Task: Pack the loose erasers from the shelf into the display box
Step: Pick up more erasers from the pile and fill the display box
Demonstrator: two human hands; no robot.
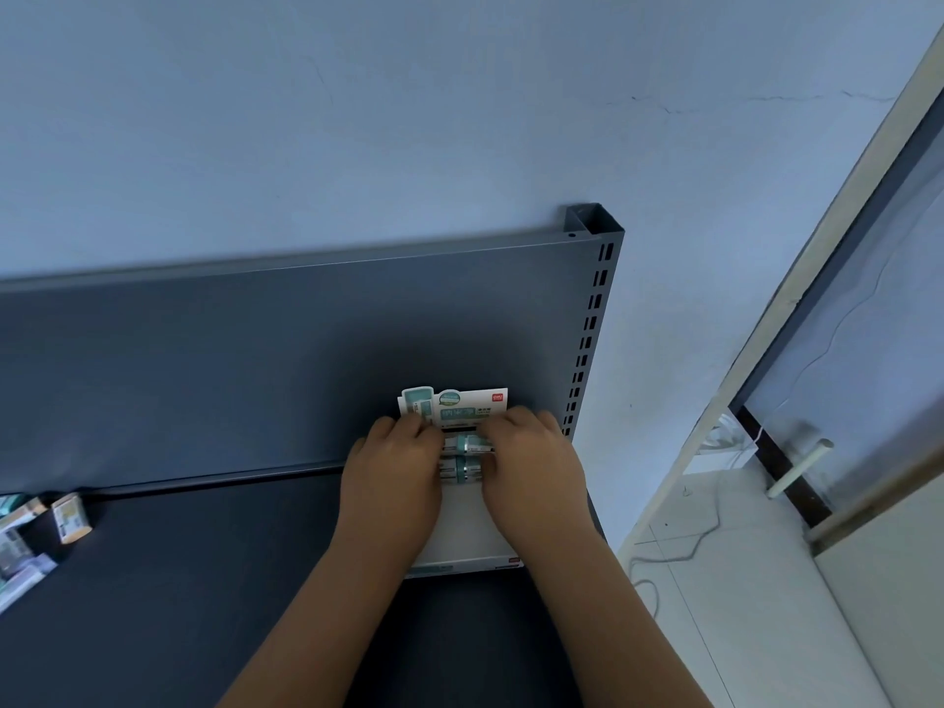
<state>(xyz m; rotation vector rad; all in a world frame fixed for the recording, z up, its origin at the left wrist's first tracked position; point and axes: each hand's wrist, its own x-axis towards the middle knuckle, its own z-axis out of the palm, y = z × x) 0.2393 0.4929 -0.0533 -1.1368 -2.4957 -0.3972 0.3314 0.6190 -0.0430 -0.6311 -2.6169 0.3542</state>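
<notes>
Nearest, two bare forearms enter from the bottom edge and reach forward over the shelf (204, 580). One box (465, 534) lies at the shelf's right end, with its far side against the back panel (255, 375). Its near part shows a bare white floor.

Both hands are over the far half of the box, palms down and knuckles up. The left hand (393, 467) and right hand (531, 467) flank the erasers (462, 457) packed there. Two rows show in the gap between the hands. The bent fingers of each hand close on these rows from either side; the fingertips are hidden.

At the shelf's left edge lie the loose erasers (71, 518), well apart from the box. About four show, some cut by the frame.

Behind the hands, one printed header card (459, 403) stands upright. One slotted post (592, 319) rises at the shelf's right rear corner.
</notes>
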